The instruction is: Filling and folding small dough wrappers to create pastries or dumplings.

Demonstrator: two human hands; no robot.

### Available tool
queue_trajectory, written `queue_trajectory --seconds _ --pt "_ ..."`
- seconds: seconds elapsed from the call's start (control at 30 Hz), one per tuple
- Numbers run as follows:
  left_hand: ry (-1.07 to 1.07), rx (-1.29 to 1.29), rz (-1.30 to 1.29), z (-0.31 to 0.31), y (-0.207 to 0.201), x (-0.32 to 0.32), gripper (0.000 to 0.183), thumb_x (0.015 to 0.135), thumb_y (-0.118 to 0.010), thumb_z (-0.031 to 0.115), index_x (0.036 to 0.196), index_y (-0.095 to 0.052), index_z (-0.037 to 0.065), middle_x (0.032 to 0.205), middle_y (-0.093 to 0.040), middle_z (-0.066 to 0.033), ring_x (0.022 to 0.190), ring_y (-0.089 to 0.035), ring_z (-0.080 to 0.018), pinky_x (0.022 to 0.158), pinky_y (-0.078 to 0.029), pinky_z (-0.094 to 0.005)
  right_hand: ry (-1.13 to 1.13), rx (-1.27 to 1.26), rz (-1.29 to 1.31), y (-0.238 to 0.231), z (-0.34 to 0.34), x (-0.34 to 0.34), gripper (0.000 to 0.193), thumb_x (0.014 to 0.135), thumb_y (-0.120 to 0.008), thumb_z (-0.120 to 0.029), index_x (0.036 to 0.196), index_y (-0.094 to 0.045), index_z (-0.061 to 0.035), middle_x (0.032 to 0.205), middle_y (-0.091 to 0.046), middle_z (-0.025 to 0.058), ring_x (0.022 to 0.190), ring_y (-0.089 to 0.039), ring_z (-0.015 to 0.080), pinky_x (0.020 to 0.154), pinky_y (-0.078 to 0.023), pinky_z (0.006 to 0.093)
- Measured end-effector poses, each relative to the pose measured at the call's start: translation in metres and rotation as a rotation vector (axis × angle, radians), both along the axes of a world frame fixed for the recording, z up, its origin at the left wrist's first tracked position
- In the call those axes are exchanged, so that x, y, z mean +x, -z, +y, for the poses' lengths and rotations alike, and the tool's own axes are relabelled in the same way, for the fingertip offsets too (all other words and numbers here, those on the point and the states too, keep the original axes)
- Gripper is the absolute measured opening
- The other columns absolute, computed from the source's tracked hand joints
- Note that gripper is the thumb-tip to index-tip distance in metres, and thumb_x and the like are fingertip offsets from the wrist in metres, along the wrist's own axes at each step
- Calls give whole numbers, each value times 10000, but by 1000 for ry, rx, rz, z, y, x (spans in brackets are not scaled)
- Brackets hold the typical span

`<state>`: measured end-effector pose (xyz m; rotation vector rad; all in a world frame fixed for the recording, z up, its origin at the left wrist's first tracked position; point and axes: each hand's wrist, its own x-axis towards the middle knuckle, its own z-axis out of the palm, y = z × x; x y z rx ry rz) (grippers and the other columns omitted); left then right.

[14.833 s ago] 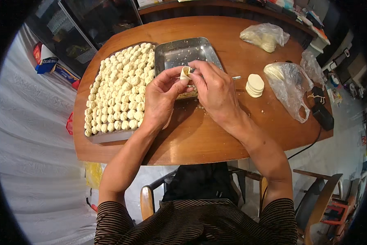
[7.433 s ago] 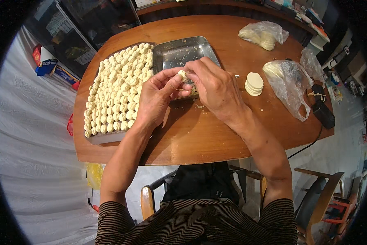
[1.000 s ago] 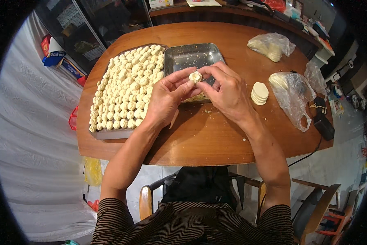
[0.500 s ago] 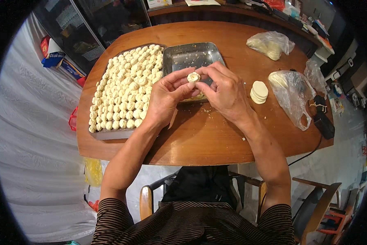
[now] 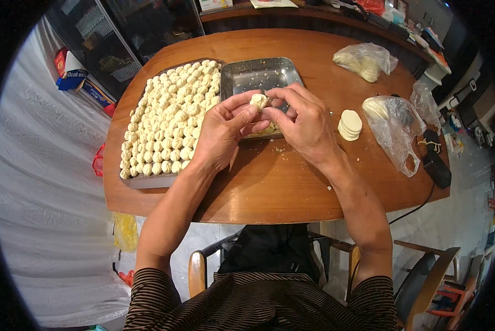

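Observation:
A small pleated dumpling (image 5: 259, 101) is held up between my two hands, over the near part of a metal tray (image 5: 261, 73) with crumbs of filling in it. My left hand (image 5: 225, 128) pinches it from the left with thumb and fingertips. From the other side, the fingertips of my right hand (image 5: 307, 120) close on its edge. To the left, a large tray of pleated dumplings (image 5: 173, 118) is filled with close rows of the same pale pieces. A short stack of round dough wrappers (image 5: 349, 125) lies right of my right hand.
Clear plastic bags of wrappers lie on the right, one at the back (image 5: 365, 60) and one nearer (image 5: 389, 124). A black adapter with a cord (image 5: 437, 168) sits at the table's right edge. Crumbs dot the wooden table (image 5: 269, 187). A chair (image 5: 426, 276) stands at lower right.
The open top of the dumpling between my fingers has been gathered, and its pleated side now shows. It has shifted slightly left. Both hands stay over the same spot.

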<state>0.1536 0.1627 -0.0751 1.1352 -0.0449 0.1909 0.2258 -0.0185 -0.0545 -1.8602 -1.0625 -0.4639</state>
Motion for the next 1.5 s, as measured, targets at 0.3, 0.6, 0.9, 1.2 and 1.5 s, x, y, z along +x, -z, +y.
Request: queue_trajectory --seconds 0.3,0.6,0.9,1.2,1.5 --pt "-21 35 -8 -2 0 -1 325 1028 -646 29 1346 -625 -36 1192 -745 -160 1022 -742 -172 904 -643 -289 -17 21 -31 1 1 0 249 850 -820 -78 1076 -734 -19 953 -701 110 834 -737 273 702 -589 374" --pt "-6 61 -23 -2 0 -2 359 1033 -619 -4 1391 -607 -17 1262 -720 -158 1095 -723 -184 960 -633 -319 -10 23 -55 2 1 3 246 844 -817 -67 1075 -739 -33 958 -703 113 857 -740 295 716 -592 385" --pt "-27 110 -38 -4 -1 -3 429 1051 -601 23 1474 -542 -5 1238 -718 -130 1088 -719 -181 984 -627 -338 -1 25 -49 2 0 3 258 836 -818 -49 1078 -732 -26 953 -709 125 859 -745 297 720 -599 387" --pt "-24 113 -36 -5 -2 -4 373 1042 -619 25 1410 -591 -26 1294 -711 -157 1119 -720 -188 979 -624 -321 0 20 -59 2 1 3 256 836 -814 -45 1075 -725 -29 949 -710 109 862 -747 289 722 -601 386" --pt "-44 99 -42 -5 -3 -3 419 1018 -632 -2 1431 -567 -13 1253 -719 -134 1103 -718 -195 992 -622 -368 -62 10 -47 1 0 1 333 850 -797 -43 1173 -716 -43 983 -683 121 893 -727 300 749 -589 393"
